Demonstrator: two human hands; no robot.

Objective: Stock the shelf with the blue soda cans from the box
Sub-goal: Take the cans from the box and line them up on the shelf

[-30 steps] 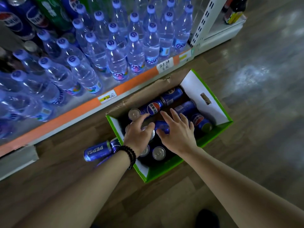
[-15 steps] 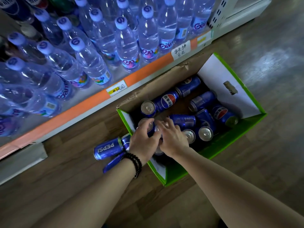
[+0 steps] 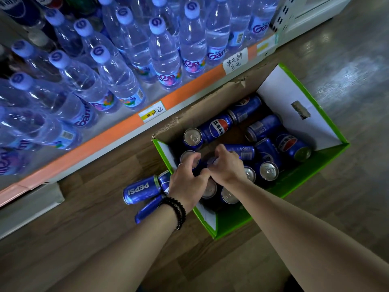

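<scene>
Blue cans point(image 3: 219, 128) lie sideways and stand upright in the box point(image 3: 294, 186). Left hand point(image 3: 186, 180) and right hand point(image 3: 226, 165), fingers curled, each grip an upright can.

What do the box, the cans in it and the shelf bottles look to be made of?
Open green-sided box: cardboard, matte; brown torn flap edge shows. Blue soda cans: probably aluminium, glossy printed sides, bare silvery tops with pull tabs. Clear water bottles with pale blue caps: likely thin transparent plastic, glints and see-through walls.

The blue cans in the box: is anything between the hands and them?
Nothing visible. The left hand and right hand are already curled on upright blue cans inside the open green box.
</scene>
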